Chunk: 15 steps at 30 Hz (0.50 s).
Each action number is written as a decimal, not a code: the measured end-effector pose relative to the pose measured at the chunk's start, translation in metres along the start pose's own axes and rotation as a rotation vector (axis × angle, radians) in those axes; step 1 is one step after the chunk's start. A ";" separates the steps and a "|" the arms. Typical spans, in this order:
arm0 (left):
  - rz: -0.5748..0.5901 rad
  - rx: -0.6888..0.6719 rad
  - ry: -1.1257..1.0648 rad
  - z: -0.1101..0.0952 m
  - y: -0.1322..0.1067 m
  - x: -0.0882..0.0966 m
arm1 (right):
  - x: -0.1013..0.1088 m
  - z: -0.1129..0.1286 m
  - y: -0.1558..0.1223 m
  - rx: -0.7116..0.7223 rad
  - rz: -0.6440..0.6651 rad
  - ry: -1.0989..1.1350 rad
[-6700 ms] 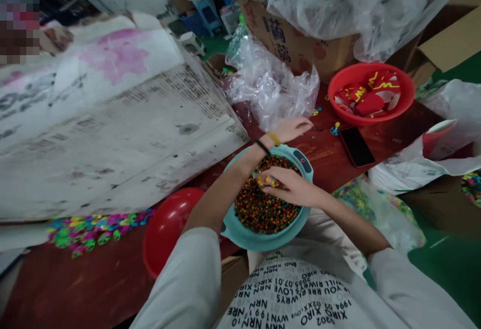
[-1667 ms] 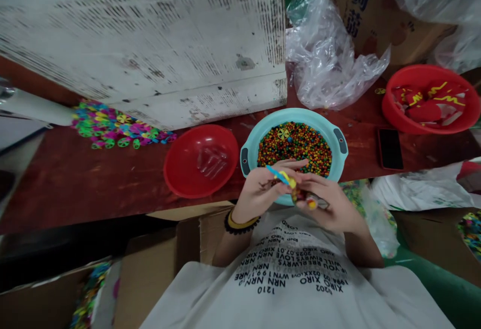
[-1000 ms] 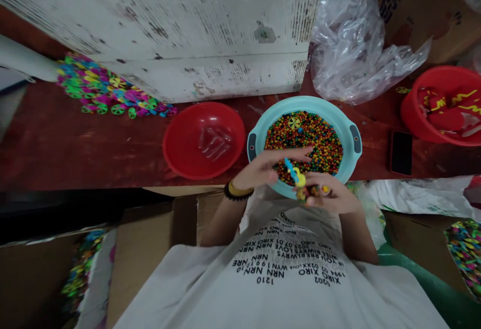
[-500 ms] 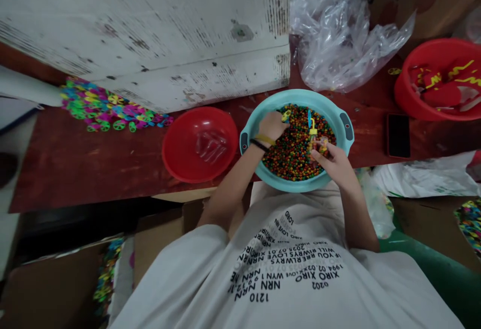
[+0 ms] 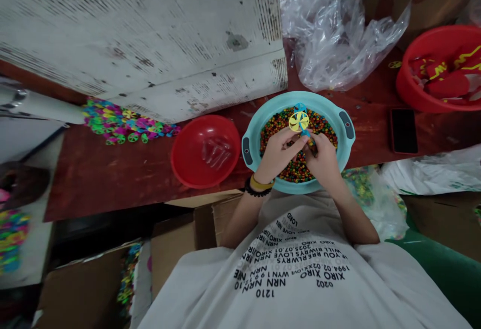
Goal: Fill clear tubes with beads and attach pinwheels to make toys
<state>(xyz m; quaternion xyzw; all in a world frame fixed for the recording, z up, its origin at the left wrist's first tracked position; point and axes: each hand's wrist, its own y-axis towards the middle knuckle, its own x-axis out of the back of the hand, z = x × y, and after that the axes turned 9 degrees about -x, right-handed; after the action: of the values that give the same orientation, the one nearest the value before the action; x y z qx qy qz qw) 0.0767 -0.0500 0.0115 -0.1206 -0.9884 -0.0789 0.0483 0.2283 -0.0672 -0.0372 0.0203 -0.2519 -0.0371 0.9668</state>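
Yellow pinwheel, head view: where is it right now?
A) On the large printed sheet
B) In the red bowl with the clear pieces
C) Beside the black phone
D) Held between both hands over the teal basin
D. The yellow pinwheel sits between the left hand and right hand, above the beads in the teal basin.

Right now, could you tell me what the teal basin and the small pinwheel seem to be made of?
The teal basin looks like moulded plastic: its smooth, evenly coloured rim has a soft sheen. The pinwheel also looks like plastic, with thin, glossy yellow blades, though it is too small to be sure.
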 end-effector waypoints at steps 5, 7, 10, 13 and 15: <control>0.106 -0.087 0.116 0.005 -0.005 0.021 | 0.003 0.007 0.002 0.005 0.114 -0.010; 0.099 -0.144 0.174 0.009 -0.010 0.025 | 0.003 0.010 0.001 0.023 0.193 -0.020; 0.057 -0.141 0.153 0.016 -0.020 0.021 | -0.001 0.015 -0.002 0.020 0.218 -0.067; -0.088 -0.100 0.101 0.017 -0.025 0.014 | -0.008 0.019 -0.008 -0.014 0.125 -0.140; -0.073 -0.126 0.083 0.013 -0.024 0.017 | -0.011 0.019 -0.011 0.004 0.093 -0.157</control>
<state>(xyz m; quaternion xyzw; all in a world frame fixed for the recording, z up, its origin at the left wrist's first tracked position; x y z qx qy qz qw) 0.0534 -0.0664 -0.0026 -0.0841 -0.9824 -0.1474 0.0786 0.2087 -0.0780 -0.0268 0.0077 -0.3274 0.0067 0.9448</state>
